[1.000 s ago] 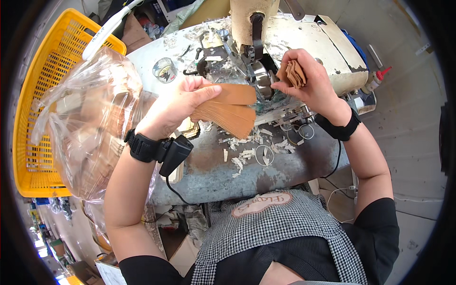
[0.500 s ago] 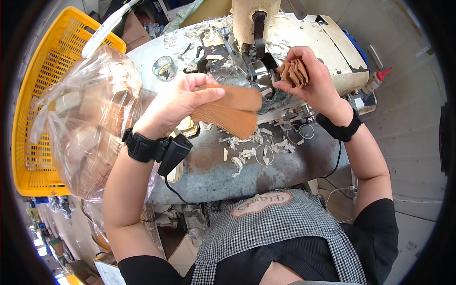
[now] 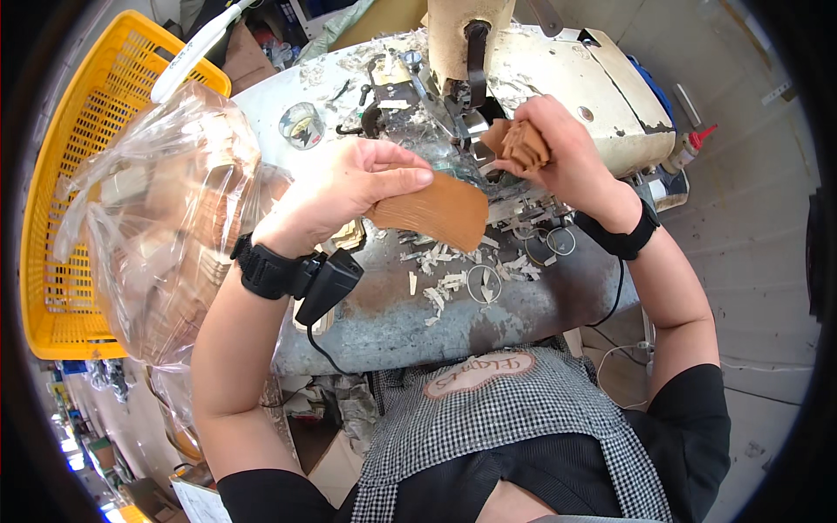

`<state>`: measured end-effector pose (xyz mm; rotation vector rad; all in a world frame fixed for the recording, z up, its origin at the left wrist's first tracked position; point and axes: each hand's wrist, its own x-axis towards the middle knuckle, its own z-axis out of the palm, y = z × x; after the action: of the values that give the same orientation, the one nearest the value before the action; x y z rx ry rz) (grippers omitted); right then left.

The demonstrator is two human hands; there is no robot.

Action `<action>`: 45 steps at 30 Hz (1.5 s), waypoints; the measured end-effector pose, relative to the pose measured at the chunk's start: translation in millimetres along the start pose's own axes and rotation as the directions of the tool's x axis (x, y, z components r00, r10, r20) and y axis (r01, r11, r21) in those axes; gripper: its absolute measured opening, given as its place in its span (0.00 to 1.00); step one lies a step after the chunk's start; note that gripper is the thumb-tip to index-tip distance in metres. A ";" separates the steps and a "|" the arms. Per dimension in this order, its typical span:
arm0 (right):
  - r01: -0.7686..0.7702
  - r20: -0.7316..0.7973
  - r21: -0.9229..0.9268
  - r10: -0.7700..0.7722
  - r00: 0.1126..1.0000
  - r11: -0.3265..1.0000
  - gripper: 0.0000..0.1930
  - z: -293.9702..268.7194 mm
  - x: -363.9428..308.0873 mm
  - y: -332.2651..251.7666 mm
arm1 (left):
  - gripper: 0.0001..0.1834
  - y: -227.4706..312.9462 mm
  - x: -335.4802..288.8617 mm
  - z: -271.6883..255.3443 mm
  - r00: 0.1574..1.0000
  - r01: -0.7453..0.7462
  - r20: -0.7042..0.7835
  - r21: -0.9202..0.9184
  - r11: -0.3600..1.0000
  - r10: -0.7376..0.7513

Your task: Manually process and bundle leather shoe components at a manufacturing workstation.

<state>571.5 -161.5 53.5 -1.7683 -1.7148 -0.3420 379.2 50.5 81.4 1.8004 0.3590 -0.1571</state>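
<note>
Closed around one end of a stack of long tan leather strips (image 3: 440, 209) is my left hand (image 3: 370, 179), over the middle of the worktable. The strips' rounded ends point to the right. My right hand (image 3: 571, 152) grips a bundle of small brown leather pieces (image 3: 525, 146), their edges bunched together, with one piece sticking out toward the left. It is close to the working head of a cream leather-working machine (image 3: 462, 65). My fingertips on the far side of the bundle are partly hidden.
Pale leather scraps (image 3: 446, 292) litter the metal worktable (image 3: 384, 318), along with metal rings (image 3: 484, 284). A clear plastic bag (image 3: 174, 253) of cut pieces leans by a yellow crate (image 3: 48, 218) at left. A round glass dish (image 3: 302, 126) and a red-tipped bottle (image 3: 689, 148) stand farther back.
The long strips in my left hand have come together into a neater stack and shifted slightly right. My right hand has turned and moved a little left and down with its bundle.
</note>
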 end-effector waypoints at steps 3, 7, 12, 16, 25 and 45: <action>-0.144 -0.032 0.142 0.150 0.988 0.979 0.24 -4.8 -0.4 -4.3 | 0.11 -9.9 -3.3 -8.1 1.000 0.005 0.005 -0.234 0.972 -0.004; -0.144 -0.034 0.190 0.153 0.988 0.971 0.25 -5.2 -0.3 -3.7 | 0.11 -10.0 -0.5 -11.9 0.992 0.083 -0.075 -0.214 0.973 -0.101; 0.055 -0.064 0.094 -0.049 0.997 0.994 0.24 1.7 7.2 -6.2 | 0.13 10.8 4.4 8.8 0.977 0.131 -0.181 0.082 0.988 -0.115; 0.036 0.008 -0.014 -0.036 0.999 0.999 0.25 2.7 0.0 -0.5 | 0.12 4.7 -1.0 6.5 0.995 0.016 -0.094 0.023 1.000 -0.014; -0.089 -0.018 0.134 0.092 0.996 0.987 0.25 -5.7 2.2 -6.9 | 0.12 -7.2 3.6 -7.1 0.983 0.096 -0.150 -0.092 0.991 -0.109; -0.090 0.038 0.170 0.085 0.996 0.981 0.26 -4.2 4.7 -7.0 | 0.13 3.3 8.5 4.1 0.953 0.164 -0.275 0.119 0.979 -0.127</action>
<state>566.3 -160.7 61.4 -1.7244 -1.6298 -0.1253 388.6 47.1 80.9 1.9394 0.6891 -0.0431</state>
